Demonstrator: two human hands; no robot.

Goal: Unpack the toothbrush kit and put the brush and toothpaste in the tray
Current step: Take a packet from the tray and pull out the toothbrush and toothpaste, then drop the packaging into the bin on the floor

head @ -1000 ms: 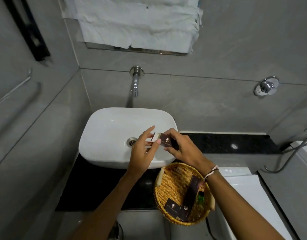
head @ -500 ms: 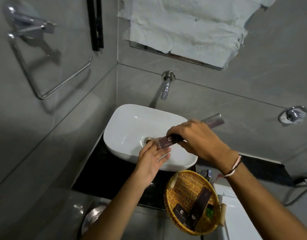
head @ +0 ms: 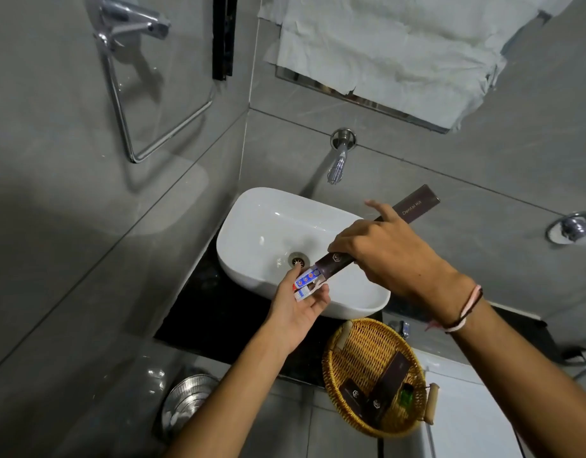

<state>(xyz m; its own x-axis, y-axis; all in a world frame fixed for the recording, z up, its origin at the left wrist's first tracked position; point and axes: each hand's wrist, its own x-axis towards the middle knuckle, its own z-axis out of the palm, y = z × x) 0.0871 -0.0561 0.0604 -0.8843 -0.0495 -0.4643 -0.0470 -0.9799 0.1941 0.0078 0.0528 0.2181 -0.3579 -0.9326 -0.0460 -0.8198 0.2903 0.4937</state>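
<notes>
A white basin (head: 268, 233) sits on a black counter (head: 219, 319), under a wall tap (head: 338, 160) at about 12 o'clock from its drain. At 5 o'clock from the basin a woven wicker tray (head: 354, 358) rests at the counter's edge, holding several dark sachets and a small green item, with no brush or paste in it. Above the basin the right hand (head: 390, 256) is closed around the middle of a long dark box (head: 420, 203) marked "Dental Kit", tilted so its open end points toward 8 o'clock. At that end the left hand (head: 298, 309) is cupped palm-up, fingers loosely curled around a small blue and white toothpaste tube (head: 306, 280) partly emerged from the box. No toothbrush is visible.
</notes>
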